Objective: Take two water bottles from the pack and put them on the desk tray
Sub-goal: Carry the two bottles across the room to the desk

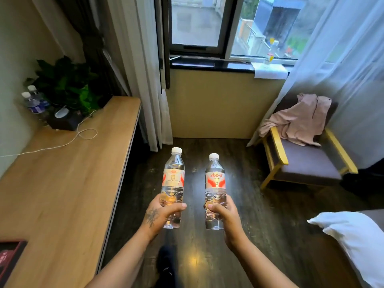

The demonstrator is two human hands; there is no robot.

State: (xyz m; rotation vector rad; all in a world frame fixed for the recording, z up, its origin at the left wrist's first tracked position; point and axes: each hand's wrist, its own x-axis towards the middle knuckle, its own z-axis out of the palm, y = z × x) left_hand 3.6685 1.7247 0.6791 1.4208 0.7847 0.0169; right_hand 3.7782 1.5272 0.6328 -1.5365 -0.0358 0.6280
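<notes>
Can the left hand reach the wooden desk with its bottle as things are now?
Probably yes. The left hand, gripping its bottle, is beside the wooden desk, whose near surface is bare, with nothing between them.

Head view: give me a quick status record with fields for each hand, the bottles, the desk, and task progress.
left hand: gripping the left bottle by its lower half, upright
right hand: gripping the right bottle by its lower half, upright
bottles: both capped, held over the dark floor, apart from each other
desk: to the person's left
progress: both bottles in hand, neither set down yet
</notes>
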